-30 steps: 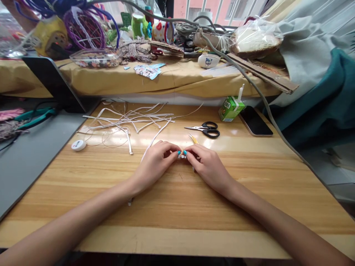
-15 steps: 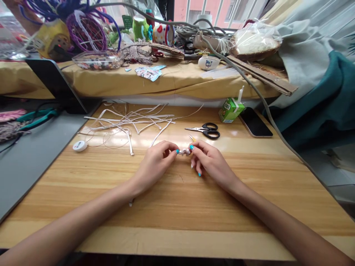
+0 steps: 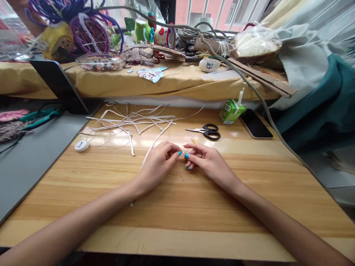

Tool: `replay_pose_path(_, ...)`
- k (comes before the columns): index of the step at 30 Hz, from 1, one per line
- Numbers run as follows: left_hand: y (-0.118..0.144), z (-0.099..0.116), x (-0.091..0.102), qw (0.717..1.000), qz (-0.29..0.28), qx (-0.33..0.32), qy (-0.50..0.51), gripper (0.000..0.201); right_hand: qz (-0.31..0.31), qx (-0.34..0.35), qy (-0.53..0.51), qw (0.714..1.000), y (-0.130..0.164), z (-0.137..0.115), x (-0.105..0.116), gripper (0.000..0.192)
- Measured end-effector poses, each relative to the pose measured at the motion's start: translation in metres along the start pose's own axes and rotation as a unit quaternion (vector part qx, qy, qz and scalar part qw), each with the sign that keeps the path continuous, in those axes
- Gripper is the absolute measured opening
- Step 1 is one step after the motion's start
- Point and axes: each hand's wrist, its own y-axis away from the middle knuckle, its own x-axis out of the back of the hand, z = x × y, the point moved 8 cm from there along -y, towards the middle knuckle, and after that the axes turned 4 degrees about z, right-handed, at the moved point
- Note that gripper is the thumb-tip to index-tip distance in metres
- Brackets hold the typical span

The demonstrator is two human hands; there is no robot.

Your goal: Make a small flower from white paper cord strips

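Note:
My left hand (image 3: pixel 161 162) is closed in a pinch, thumb and fingertips at the left end of a small pale, shiny beaded piece (image 3: pixel 186 152). From the other side my right hand (image 3: pixel 212 162) pinches the same piece, its thumb across the front and the other fingers curled beneath. The fingers partly cover the piece, so its full shape is hidden. A flat white cord (image 3: pixel 149 148) runs from behind my left hand toward a tangle of similar cords (image 3: pixel 133 120). Just beyond my right fingers lies a small thin thing with a yellow part (image 3: pixel 193 140).
Black-handled scissors (image 3: pixel 206 132) lie beyond my hands. Further right are a green drink carton (image 3: pixel 230 111) with a straw and a phone (image 3: pixel 255 123). A round white spool (image 3: pixel 81 146) rests at left. A cluttered ledge (image 3: pixel 177 87) runs along the back, and a grey cable (image 3: pixel 267 111) hangs down at right.
My right thumb and fingers have shifted left over the beaded piece, covering more of it. My left fingertips have moved slightly right. The piece appears turned, and the white cord's near end shows further toward me.

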Motion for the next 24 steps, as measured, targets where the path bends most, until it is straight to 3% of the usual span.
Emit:
replay_pose_path(9,-0.001,0.001,0.001,1.0,-0.003,-0.009,-0.003,0.012,0.003,-0.016,-0.015,1.0,0.0,0.001,0.003,0.031)
replay_pose_path(15,0.003,0.014,-0.007,0.994,-0.054,-0.097,-0.017,0.014,-0.011,0.023,0.033,0.999,0.005,-0.005,-0.002,0.038)
replay_pose_path(21,0.0,0.014,-0.002,0.993,-0.023,-0.114,-0.021,0.012,-0.045,0.085,0.104,0.99,0.011,-0.018,-0.011,0.046)
replay_pose_path(24,-0.001,0.014,0.003,0.994,-0.004,-0.106,-0.029,0.011,-0.071,0.071,0.083,0.991,0.011,-0.016,-0.014,0.047)
